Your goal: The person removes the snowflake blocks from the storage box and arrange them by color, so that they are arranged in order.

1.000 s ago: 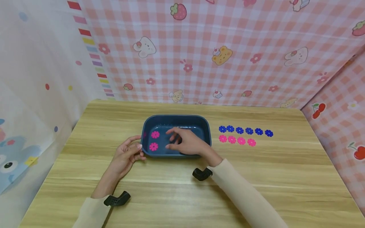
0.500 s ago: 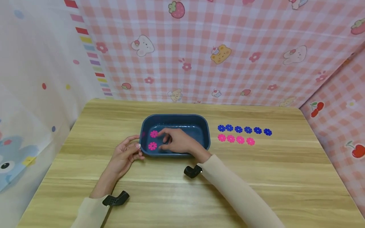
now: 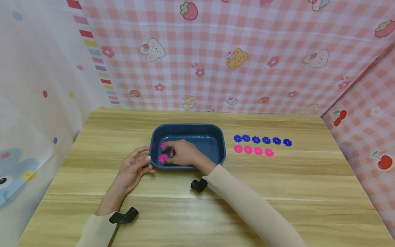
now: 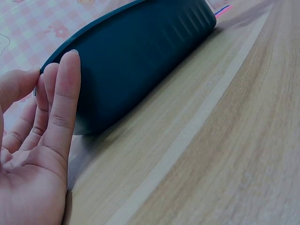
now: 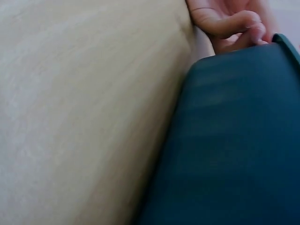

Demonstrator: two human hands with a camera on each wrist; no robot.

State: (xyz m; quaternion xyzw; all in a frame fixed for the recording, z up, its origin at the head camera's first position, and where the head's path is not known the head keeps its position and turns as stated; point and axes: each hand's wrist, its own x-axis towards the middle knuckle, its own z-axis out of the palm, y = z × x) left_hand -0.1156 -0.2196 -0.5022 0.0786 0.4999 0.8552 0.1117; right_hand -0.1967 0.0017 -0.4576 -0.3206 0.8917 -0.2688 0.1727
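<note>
A dark blue rectangular container [image 3: 197, 126] stands on the wooden table. My left hand [image 3: 132, 170] holds its left end, thumb at the rim and fingers against the outer wall, as the left wrist view shows. My right hand [image 3: 182, 153] reaches over the front rim into the container's left half, thumb and index finger apart. Two flower-shaped discs lie inside: a near pink disc [image 3: 162, 158] right by the thumb tip, and a far pink disc [image 3: 163, 144] partly covered by the index finger. In the right wrist view the container's outer wall [image 5: 225, 131] hides the right hand.
Right of the container, several blue flower-shaped discs [image 3: 266, 140] form a row, with a shorter row of pink flower-shaped discs [image 3: 258, 151] in front. A pink checked cloth [image 3: 197, 51] hangs behind the table [image 3: 172, 212].
My right hand has moved left inside the container, from its middle to the two pink discs. My left hand stays at the container's left end. The head view has shifted slightly.
</note>
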